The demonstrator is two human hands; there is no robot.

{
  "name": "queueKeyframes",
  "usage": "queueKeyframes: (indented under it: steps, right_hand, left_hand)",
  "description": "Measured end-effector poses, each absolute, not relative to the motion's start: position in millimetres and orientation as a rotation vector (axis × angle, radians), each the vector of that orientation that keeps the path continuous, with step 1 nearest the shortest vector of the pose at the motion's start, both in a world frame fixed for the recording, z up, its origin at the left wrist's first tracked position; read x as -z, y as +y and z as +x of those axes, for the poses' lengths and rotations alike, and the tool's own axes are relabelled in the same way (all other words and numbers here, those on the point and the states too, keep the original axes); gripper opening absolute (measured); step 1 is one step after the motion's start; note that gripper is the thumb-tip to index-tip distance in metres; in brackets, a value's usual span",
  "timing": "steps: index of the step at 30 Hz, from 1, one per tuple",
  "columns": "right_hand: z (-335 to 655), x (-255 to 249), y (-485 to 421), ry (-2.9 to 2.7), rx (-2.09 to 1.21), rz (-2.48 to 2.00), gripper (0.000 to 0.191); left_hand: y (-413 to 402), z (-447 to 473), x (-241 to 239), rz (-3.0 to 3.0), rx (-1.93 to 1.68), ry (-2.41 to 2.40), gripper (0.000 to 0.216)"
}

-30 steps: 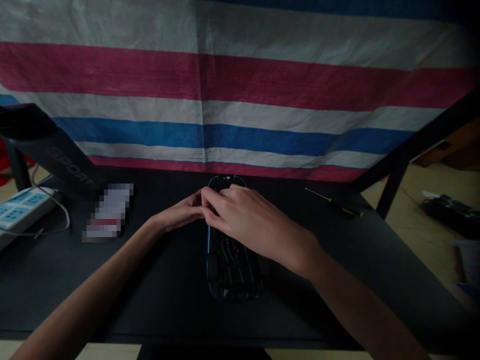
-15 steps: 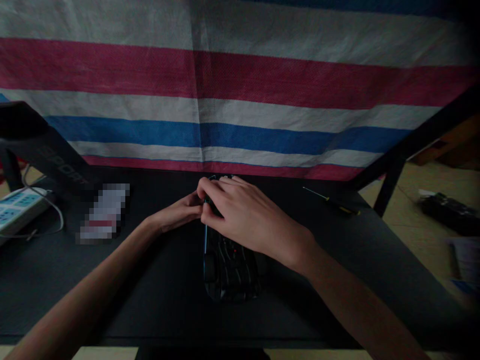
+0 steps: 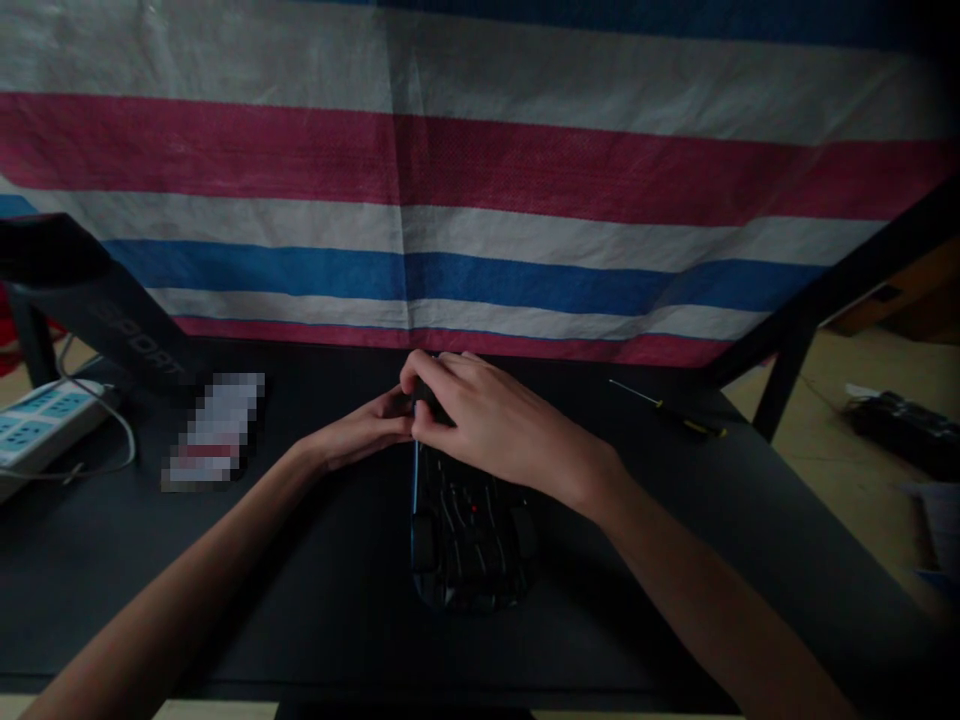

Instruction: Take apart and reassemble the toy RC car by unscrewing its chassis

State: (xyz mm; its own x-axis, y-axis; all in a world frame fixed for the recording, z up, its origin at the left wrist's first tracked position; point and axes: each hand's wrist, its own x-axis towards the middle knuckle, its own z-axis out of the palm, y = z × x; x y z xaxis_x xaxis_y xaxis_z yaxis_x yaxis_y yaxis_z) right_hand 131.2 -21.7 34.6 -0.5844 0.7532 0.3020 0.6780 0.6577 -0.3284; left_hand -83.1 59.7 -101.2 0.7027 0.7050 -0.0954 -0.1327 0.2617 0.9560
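A dark toy car [image 3: 470, 535] lies underside up on the black table, its near wheels and a small red spot showing. My right hand [image 3: 487, 420] reaches over its far end, with thumb and fingers closed around a dark part, apparently a wheel, at the far left corner. From the left, my left hand [image 3: 369, 430] holds the same corner, its fingertips against the car and partly hidden behind my right hand. The far end of the car is covered by my hands.
On the right of the table [image 3: 300, 600] lies a screwdriver [image 3: 675, 415]. To the left are a pixelated flat object [image 3: 214, 430], a white power strip [image 3: 52, 415] with a cable, and a dark stand marked SPORT [image 3: 139, 335]. Behind hangs a striped sheet [image 3: 525, 170].
The view has shifted slightly. My right hand has turned a little at the car's far corner, showing more of the dark part between thumb and finger. Both hands keep their hold.
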Motion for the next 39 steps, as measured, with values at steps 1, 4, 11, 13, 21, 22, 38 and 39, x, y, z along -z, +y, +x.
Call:
queueKeyframes:
  steps: [1, 4, 11, 13, 21, 22, 38, 39]
  right_hand:
    - [131.1, -34.0, -21.3, -2.457, -0.252, -1.121, 0.014]
    - [129.7, -31.9, -20.8, -2.455, -0.268, -1.184, 0.018]
    - [129.3, -32.7, -21.6, -2.451, -0.219, -1.119, 0.015]
    - [130.2, -33.3, -21.4, -2.471, -0.222, -1.139, 0.018]
    - [130.1, -32.8, -23.3, -2.488, -0.169, -1.095, 0.015]
    - [129.9, -32.5, -23.6, -2.488, -0.166, -1.114, 0.017]
    - [129.5, -34.5, -26.6, -2.481, -0.207, -1.120, 0.014]
    - [129.6, -34.2, -26.6, -2.482, -0.207, -1.124, 0.014]
  left_hand:
    - [60.1, -83.4, 101.9, 1.175, -0.606, 0.587, 0.054]
    - [60.7, -83.6, 102.7, 1.163, -0.594, 0.632, 0.058]
    - [58.8, -83.2, 101.4, 1.207, -0.607, 0.644, 0.044]
    - [59.0, -83.3, 101.4, 1.198, -0.616, 0.663, 0.041]
    - [57.4, -81.9, 95.3, 1.181, -0.618, 0.688, 0.038]
    - [57.4, -82.1, 95.4, 1.183, -0.615, 0.690, 0.040]
    - [56.1, -84.0, 95.4, 1.204, -0.630, 0.700, 0.035]
    - [56.0, -83.8, 95.4, 1.209, -0.632, 0.694, 0.037]
